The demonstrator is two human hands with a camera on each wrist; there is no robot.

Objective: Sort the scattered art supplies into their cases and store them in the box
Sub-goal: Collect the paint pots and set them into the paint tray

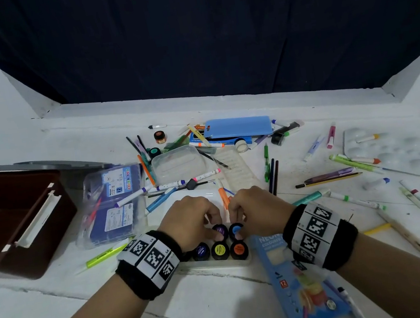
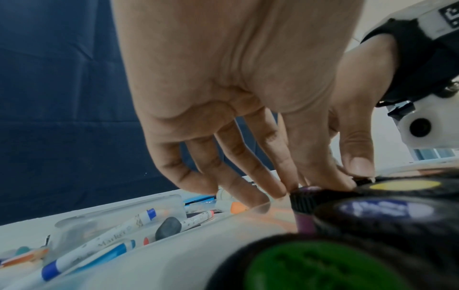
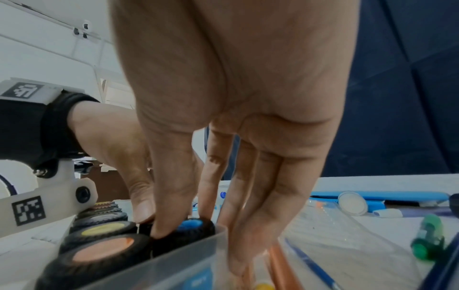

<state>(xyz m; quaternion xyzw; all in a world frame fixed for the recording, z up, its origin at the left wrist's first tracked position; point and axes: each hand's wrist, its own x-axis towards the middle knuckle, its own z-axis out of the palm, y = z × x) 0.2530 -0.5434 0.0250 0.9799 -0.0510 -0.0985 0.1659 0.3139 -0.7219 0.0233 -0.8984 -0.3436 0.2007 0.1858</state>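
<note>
Hands over clear case (image 1: 219, 263) on counter (image 1: 225, 306): left hand (image 1: 189, 220) pinching purple jar (image 1: 220, 230), right hand (image 1: 258, 210) pinching blue jar (image 1: 236, 229); brown box (image 1: 7, 216) at left.

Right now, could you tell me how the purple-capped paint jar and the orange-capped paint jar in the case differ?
The purple-capped paint jar sits in the far row; the orange-capped paint jar sits in the near row. The left hand has fingertips on the purple jar; no hand touches the orange one. The cap labels differ in colour. Both stand upright with black ribbed caps in the clear case.
</note>
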